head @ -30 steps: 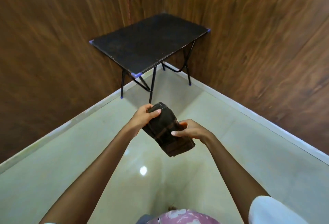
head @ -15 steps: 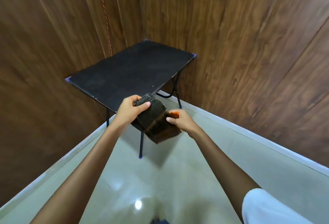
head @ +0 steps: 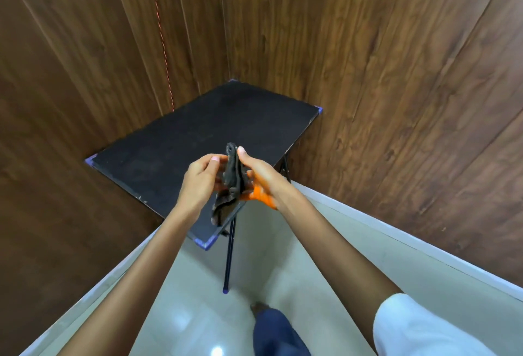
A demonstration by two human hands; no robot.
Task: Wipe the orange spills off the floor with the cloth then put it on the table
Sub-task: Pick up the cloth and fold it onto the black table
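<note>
Floor (head: 297, 265) nearest, pale and glossy, with no orange on the part in view; wiping judged done. Above it, two hands meeting over the near corner of the bench: left hand (head: 199, 183) with fingers (head: 208, 167) curled onto the dark cloth (head: 232, 183), right hand (head: 261, 176) pinching the same cloth from the other side, one fingertip up at its top edge. Orange stain (head: 261, 198) smeared along the heel of the right hand. One cloth, bunched and hanging upright between the palms, apparently held just above the bench (head: 175, 143) rather than resting on it. Looks like the placing step. Next: lower the cloth onto the black top and loosen both grips, keeping it clear of the edge. Count: two hands, one cloth, one bench with four blue corner caps and two legs showing. Beyond, brown wood-panel walls (head: 396, 73) and one thin red cord (head: 161, 33).
</note>
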